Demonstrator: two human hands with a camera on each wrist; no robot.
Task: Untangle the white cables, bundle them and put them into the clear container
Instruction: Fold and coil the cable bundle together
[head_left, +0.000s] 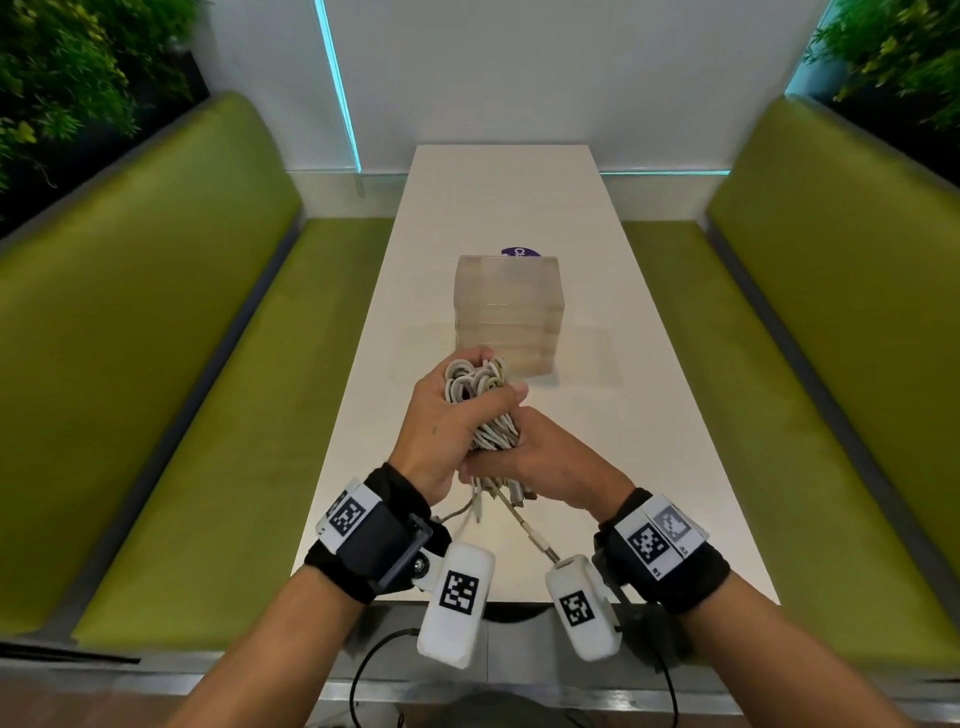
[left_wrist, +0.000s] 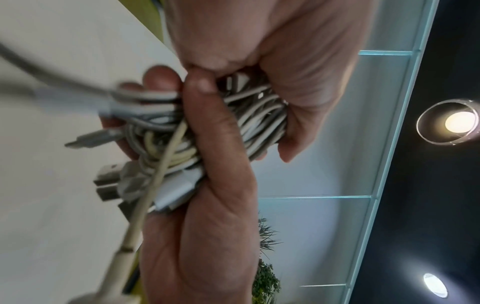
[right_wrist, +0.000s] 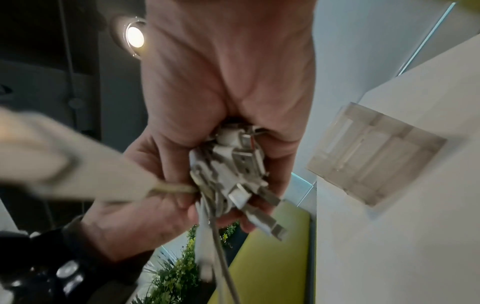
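Observation:
Both hands hold one bundle of white cables (head_left: 475, 387) in the air above the white table (head_left: 649, 426), just in front of the clear container (head_left: 506, 312). My left hand (head_left: 457, 415) grips the looped upper part of the bundle. My right hand (head_left: 545, 457) grips the lower part, where the plugs (right_wrist: 233, 170) stick out of the fist. In the left wrist view the cables (left_wrist: 259, 115) run between my left hand (left_wrist: 285, 127) and the thumb of my right hand (left_wrist: 213, 164). A few loose cable ends (head_left: 524, 530) hang down towards the wrists. The container (right_wrist: 376, 154) stands upright.
Green padded benches (head_left: 182, 364) run along both sides of the narrow table. A purple sticker (head_left: 519, 252) lies behind the container. A white wall closes the table's far end, and plants (head_left: 62, 78) stand above the bench backs.

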